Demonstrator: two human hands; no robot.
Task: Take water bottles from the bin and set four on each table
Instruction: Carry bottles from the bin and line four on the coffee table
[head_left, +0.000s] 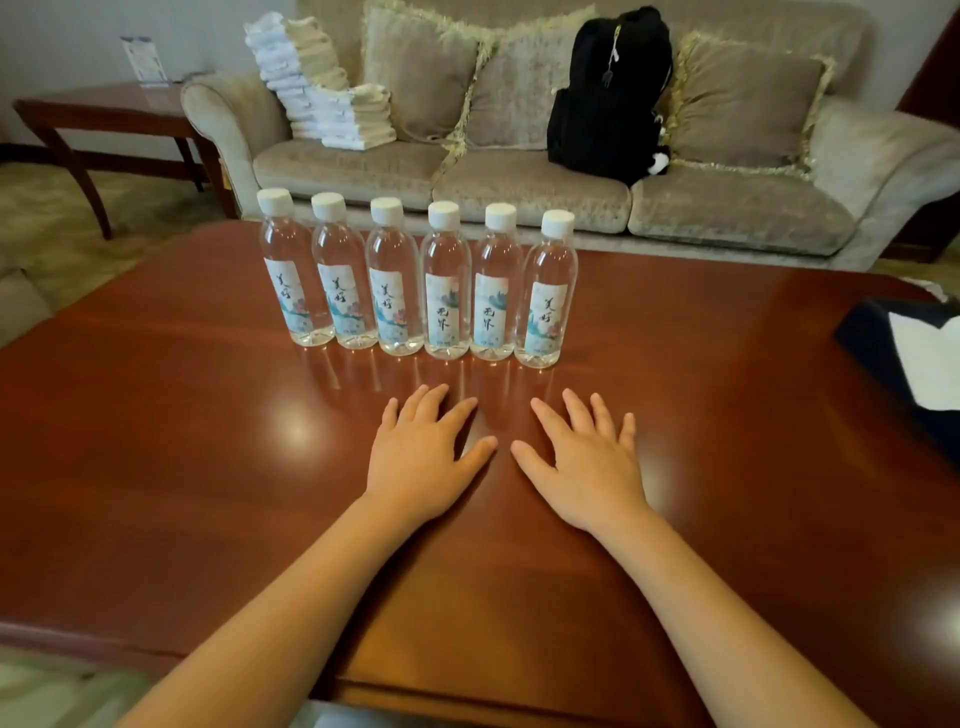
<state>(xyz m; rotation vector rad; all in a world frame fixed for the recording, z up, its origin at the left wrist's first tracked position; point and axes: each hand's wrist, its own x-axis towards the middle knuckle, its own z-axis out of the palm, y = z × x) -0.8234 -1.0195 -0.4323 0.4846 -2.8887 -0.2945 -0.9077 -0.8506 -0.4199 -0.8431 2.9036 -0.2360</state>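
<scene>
Six water bottles (418, 283) are stood upright in a tight row on the red-brown table (727, 415), shoulder to shoulder, white caps on, labels turned toward the camera; the row is placed toward the table's far edge, a bit L of centre. Both hands are laid flat on the tabletop, palms down, fingers spread, nothing gripped. The left hand (423, 462) is set just on the near side of the row, approx. in line w/ the 3rd and 4th bottles counted from the L end; its fingertips are near the bottle bases but not touching. The right hand (587, 467) is set beside it, thumbs nearly meeting, in line w/ the 5th and 6th bottles, also apart from them. Bare forearms are extended across the table's near edge. At the table's R edge a dark blue and white item (914, 358) is partly seen; what it is can't be told. Beyond the table's far edge a beige sofa (519, 192) is seen, w/ a black backpack (608, 93) and a stack of folded towels (322, 83) on its seat. Beyond the table's far L corner a small dark side table (104, 111) is stood.
</scene>
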